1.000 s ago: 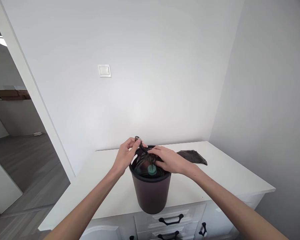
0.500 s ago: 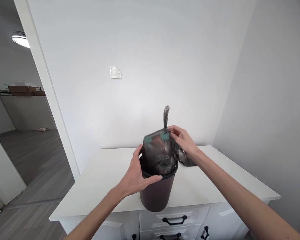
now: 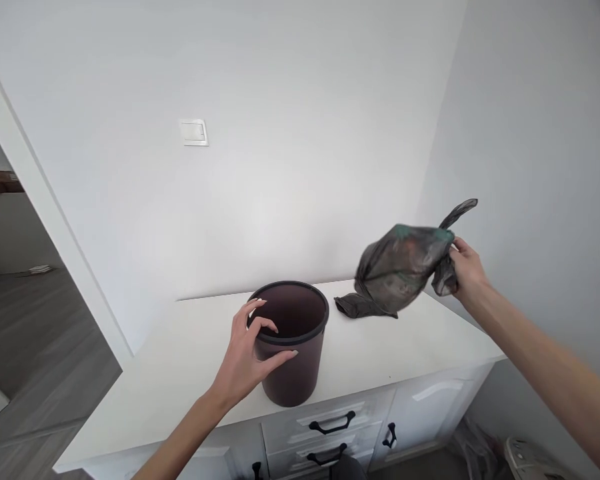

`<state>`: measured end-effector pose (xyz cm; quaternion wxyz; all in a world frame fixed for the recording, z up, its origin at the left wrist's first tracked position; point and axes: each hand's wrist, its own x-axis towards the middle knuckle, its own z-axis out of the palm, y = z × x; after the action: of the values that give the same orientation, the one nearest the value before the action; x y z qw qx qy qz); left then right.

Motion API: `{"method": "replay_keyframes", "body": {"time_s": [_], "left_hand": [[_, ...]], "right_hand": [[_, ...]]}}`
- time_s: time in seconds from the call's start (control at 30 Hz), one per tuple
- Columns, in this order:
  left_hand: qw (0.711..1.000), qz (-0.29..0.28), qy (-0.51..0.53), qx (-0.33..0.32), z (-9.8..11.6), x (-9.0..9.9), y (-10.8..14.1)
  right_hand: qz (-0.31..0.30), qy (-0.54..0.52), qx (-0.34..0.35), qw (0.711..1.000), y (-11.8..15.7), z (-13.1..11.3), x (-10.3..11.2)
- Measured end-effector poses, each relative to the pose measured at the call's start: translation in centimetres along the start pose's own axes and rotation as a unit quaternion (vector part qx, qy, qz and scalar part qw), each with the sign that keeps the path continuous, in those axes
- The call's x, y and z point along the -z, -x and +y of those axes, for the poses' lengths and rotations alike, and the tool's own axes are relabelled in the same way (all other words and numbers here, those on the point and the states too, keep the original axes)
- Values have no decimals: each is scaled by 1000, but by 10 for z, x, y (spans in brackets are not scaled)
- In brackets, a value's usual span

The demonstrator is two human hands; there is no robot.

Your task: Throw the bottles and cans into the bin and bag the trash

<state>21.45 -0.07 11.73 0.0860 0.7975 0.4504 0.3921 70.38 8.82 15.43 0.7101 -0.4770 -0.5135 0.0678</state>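
Observation:
A dark maroon trash can (image 3: 293, 377) with a black rim stands upright near the front of the white cabinet top, its inside dark and open to view. At its left side my left hand (image 3: 245, 357) curls its fingers over the rim, with the thumb along the outer wall. Up to the right, my right hand (image 3: 467, 267) pinches the gathered neck of a filled, tied black garbage bag (image 3: 403, 263). This translucent bag swings in the air above the cabinet top, one twisted handle sticking up. Behind and below it lies a folded black plastic bag (image 3: 357, 305).
The white cabinet (image 3: 200, 400) has drawers and doors with black handles (image 3: 333, 423). A wall carries a light switch (image 3: 194, 133); another wall rises at the right. Clear plastic (image 3: 473, 450) and a shoe (image 3: 525, 460) are on the floor at lower right. A doorway opens at left.
My right hand has lifted the filled garbage bag out of the trash can and carried it right. My left hand stays at the rim. The view has turned right and down.

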Motion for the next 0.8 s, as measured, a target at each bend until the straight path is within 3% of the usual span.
{"method": "replay_keyframes", "body": {"time_s": [0.1, 0.2, 0.33, 0.43, 0.63, 0.73, 0.8], "left_hand": [[999, 39, -15, -11, -2, -12, -9], [997, 68, -39, -17, -4, -23, -19], [993, 88, -71, -30, -9, -30, -30], [990, 102, -93, -31, -15, -32, -37], [988, 101, -119, -17, -23, -33, -43], [987, 114, -115, -3, -22, -35, -29], [982, 157, -107, -5, -26, -38, -12]], "right_hand": [[17, 181, -17, 983, 21, 32, 28], [-25, 259, -6, 966, 48, 63, 40], [-137, 398, 100, 902, 93, 99, 36], [-199, 429, 166, 865, 126, 118, 22], [-230, 428, 201, 851, 158, 130, -10], [-198, 424, 202, 861, 174, 121, -21], [-191, 405, 218, 867, 192, 109, -28]]}}
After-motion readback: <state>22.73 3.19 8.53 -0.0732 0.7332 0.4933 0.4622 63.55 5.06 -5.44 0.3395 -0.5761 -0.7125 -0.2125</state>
